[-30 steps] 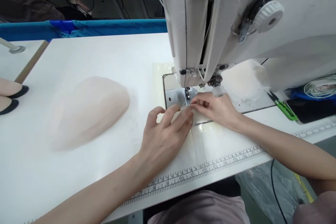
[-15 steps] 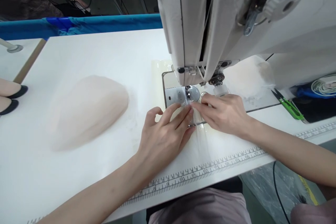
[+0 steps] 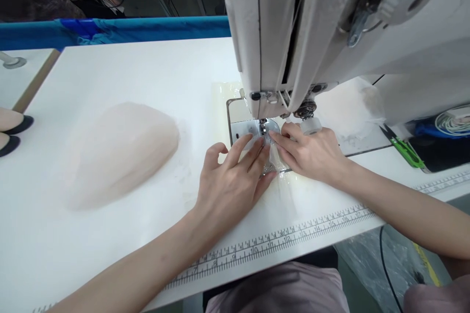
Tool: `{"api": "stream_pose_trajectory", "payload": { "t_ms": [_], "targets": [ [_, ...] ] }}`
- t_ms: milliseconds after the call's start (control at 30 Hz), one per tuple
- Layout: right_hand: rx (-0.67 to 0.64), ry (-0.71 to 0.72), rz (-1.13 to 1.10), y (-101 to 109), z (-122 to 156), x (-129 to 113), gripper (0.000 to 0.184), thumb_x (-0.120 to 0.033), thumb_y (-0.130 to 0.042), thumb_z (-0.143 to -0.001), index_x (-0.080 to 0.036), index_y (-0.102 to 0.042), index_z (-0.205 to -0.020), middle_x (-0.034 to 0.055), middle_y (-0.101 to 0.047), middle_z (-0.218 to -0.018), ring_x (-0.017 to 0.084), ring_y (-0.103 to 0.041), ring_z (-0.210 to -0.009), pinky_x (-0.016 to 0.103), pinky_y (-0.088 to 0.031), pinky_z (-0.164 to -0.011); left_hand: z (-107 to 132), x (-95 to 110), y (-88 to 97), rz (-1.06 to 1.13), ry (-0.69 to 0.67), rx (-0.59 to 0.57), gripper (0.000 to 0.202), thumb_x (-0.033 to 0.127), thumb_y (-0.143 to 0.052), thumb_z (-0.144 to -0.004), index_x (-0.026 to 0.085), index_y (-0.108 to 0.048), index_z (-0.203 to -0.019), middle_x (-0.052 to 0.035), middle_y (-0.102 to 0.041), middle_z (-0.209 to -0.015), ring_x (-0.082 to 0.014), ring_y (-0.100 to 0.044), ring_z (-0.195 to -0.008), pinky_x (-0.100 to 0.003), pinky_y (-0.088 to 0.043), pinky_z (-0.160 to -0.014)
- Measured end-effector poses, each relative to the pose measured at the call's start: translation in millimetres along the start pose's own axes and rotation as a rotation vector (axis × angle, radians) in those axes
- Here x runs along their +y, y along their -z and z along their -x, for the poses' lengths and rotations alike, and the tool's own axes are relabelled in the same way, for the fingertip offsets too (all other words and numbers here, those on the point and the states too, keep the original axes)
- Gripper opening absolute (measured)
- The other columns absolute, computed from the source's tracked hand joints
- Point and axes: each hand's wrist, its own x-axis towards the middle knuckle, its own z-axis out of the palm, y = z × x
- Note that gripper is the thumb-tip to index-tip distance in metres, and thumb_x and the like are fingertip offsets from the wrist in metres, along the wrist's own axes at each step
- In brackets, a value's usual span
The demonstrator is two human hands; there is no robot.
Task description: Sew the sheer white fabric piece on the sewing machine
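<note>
Close in front of the presser foot [image 3: 263,128] of a white sewing machine [image 3: 341,44], both hands rest on a thin, see-through strip of fabric [image 3: 275,160]. My left hand [image 3: 229,178] lies over the metal plate with its fingers stretched and partly spread, the fingertips pressing the strip down. Opposite it, my right hand [image 3: 312,154] has thumb and fingers drawn together at the strip's edge, just right of the foot. The fingers hide part of the strip, and the needle tip cannot be made out.
A pile of sheer pale fabric [image 3: 125,156] lies on the white table at left, and another [image 3: 347,110] behind my right hand. Green thread snips [image 3: 404,146] and a dark phone-like slab [image 3: 440,149] are at right. A printed ruler [image 3: 253,252] runs along the front edge.
My right hand has shifted slightly up toward the presser foot. The left fingertips have moved a little forward, with the strip between the hands more exposed. The view has shifted slightly.
</note>
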Motion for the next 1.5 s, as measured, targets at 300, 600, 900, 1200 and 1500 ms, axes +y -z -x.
{"api": "stream_pose_trajectory", "payload": {
  "t_ms": [300, 600, 900, 1200, 1500],
  "targets": [
    [-0.046, -0.027, -0.011, -2.4, -1.7, 0.5, 0.032, -0.026, -0.044, -0.095, -0.02, -0.068, -0.115, 0.005, -0.07, -0.097, 0.012, -0.047, -0.06, 0.031, -0.017, -0.05, -0.5, 2.4, 0.1, -0.014, 0.013, -0.014, 0.037, 0.034, -0.044, -0.1, 0.012, -0.059, -0.125, -0.0101, -0.064, -0.127, -0.0265, -0.055, -0.123, -0.045, -0.035, -0.088],
    [-0.023, -0.017, 0.023, -2.2, -0.9, 2.2, 0.032, -0.025, -0.044, -0.095, -0.021, -0.069, -0.116, 0.0035, -0.07, -0.095, 0.011, -0.045, -0.056, 0.03, -0.016, -0.048, 0.0, 3.5, -0.2, -0.035, 0.02, -0.022, 0.038, 0.035, -0.043, -0.1, 0.011, -0.058, -0.126, -0.0106, -0.065, -0.126, -0.0261, -0.054, -0.124, -0.046, -0.034, -0.089],
    [-0.065, -0.036, 0.069, -2.2, -3.8, 3.0, 0.036, -0.025, -0.041, -0.097, -0.022, -0.064, -0.124, 0.0076, -0.07, -0.107, 0.013, -0.052, -0.063, 0.03, -0.016, -0.049, -2.7, -2.3, -4.5, -0.019, 0.032, -0.021, 0.038, 0.035, -0.041, -0.1, 0.013, -0.059, -0.126, -0.0105, -0.064, -0.127, -0.0269, -0.054, -0.124, -0.046, -0.034, -0.088],
    [-0.245, -0.022, -0.355, 37.7, 3.0, 11.0, 0.021, -0.03, -0.053, -0.092, -0.022, -0.071, -0.098, 0.0012, -0.068, -0.1, 0.011, -0.056, -0.064, 0.026, -0.026, -0.05, -2.3, -7.2, 12.7, 0.002, 0.003, 0.012, 0.027, 0.035, -0.051, -0.096, 0.019, -0.064, -0.113, -0.0045, -0.071, -0.114, -0.0268, -0.062, -0.096, -0.044, -0.035, -0.08],
    [-0.449, -0.054, -0.786, 48.9, 9.5, 20.6, 0.011, -0.019, -0.054, -0.092, -0.021, -0.062, -0.084, -0.0033, -0.065, -0.075, 0.01, -0.058, -0.064, 0.023, -0.035, -0.057, -2.1, -13.0, 36.8, 0.356, -0.002, -0.3, 0.027, 0.022, -0.037, -0.098, 0.02, -0.062, -0.088, -0.0018, -0.068, -0.089, -0.0135, -0.056, -0.061, -0.03, -0.04, -0.058]
  ]
}}
